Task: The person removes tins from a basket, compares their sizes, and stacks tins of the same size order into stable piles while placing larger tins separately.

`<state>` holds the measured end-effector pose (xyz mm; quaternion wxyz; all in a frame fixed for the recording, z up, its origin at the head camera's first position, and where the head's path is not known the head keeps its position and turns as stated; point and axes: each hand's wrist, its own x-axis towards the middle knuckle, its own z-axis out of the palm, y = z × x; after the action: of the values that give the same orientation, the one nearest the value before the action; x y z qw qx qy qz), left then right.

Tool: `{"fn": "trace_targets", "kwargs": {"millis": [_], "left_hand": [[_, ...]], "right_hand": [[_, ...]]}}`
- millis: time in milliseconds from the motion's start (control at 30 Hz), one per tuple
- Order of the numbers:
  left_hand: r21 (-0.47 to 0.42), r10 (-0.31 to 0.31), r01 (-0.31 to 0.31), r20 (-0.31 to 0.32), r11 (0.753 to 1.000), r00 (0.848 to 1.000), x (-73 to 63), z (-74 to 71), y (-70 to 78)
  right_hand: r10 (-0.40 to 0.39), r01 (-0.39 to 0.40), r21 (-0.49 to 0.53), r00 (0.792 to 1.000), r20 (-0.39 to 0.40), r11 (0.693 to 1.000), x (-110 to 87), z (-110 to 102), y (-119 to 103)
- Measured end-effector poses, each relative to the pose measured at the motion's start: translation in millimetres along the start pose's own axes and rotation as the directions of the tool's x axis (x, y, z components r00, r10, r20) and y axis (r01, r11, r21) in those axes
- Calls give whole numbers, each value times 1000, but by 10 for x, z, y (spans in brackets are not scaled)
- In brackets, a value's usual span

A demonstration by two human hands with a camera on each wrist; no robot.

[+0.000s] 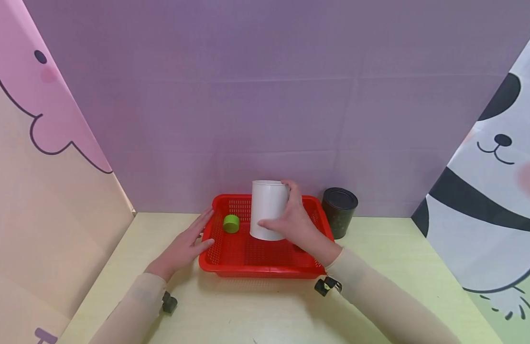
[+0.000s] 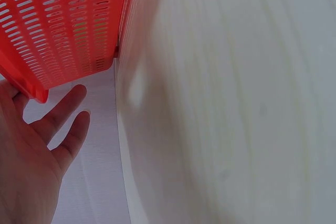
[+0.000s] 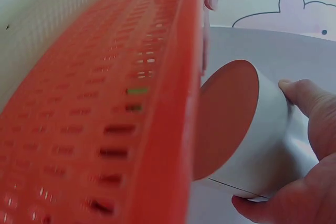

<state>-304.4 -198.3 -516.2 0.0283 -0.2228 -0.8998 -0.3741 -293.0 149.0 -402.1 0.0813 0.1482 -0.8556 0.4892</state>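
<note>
My right hand grips a white cylindrical canister from its right side, thumb low on the front and fingers at the top rim. The canister stands upright over the red plastic basket. In the right wrist view, its round base looks reddish, and the thumb and a finger press its side. My left hand rests along the basket's left rim with fingers extended; the left wrist view shows its fingers spread beside the basket's corner. A small lime-green cylinder sits inside the basket at the left.
A black lidded canister stands just right of the basket, near the back. Behind the pale wooden table rises a purple cloth backdrop. Side panels carry cartoon drawings, a panda on the right.
</note>
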Motion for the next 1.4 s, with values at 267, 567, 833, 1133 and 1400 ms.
{"fn": "trace_targets", "kwargs": {"millis": [267,567,833,1133,1400], "left_hand": [[0,1,-1,10,1000,1000,-10,-16,47],[1,-3,3,7,1000,1000,-21,-18,1],[11,13,-13,2,1000,1000,-30,-22,0],[9,-3,3,20,1000,1000,-37,-50,64],[36,-9,8,28,999,1000,-38,-55,36]], "right_hand": [[11,-11,5,998,-59,1000,-71,-249,82],[-3,3,7,996,-85,1000,-169,-552,122],[-40,40,-6,990,-137,999,-267,-780,248],[-38,44,22,979,-201,999,-368,-1050,333],[-61,52,-41,962,-268,998,-466,-1287,387]]}}
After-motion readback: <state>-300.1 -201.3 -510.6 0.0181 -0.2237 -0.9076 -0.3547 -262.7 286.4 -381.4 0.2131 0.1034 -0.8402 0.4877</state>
